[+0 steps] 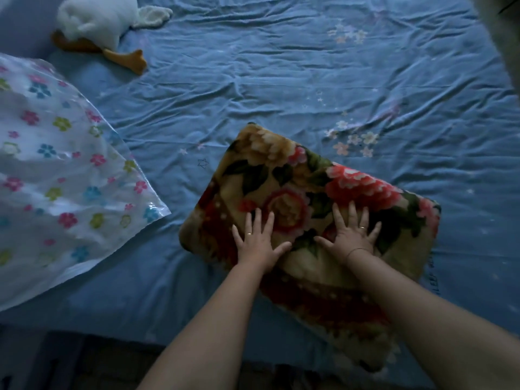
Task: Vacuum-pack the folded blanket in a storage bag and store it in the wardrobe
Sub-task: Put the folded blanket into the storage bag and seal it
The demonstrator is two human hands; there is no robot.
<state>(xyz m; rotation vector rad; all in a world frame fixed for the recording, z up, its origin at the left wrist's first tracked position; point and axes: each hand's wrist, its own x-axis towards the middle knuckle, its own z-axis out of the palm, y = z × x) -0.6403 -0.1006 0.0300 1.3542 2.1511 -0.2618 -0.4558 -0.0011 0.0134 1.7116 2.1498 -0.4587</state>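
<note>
One crumpled blue fabric bed sheet (281,80) with pale flower prints, covering the bed. One clear plastic storage bag (56,178) printed with pink, blue and green flowers, lying at the left edge, apart from the blanket. One folded plush blanket (309,187), cream with red flowers and dark green leaves, lying askew on the sheet at the bed's near edge. One white plush duck toy (92,21) with orange feet, far left corner. Two bare hands, left hand (257,243) and right hand (351,235), both palm down on the blanket's top, fingers straight and spread, grasping nothing; a ring on each.
</note>
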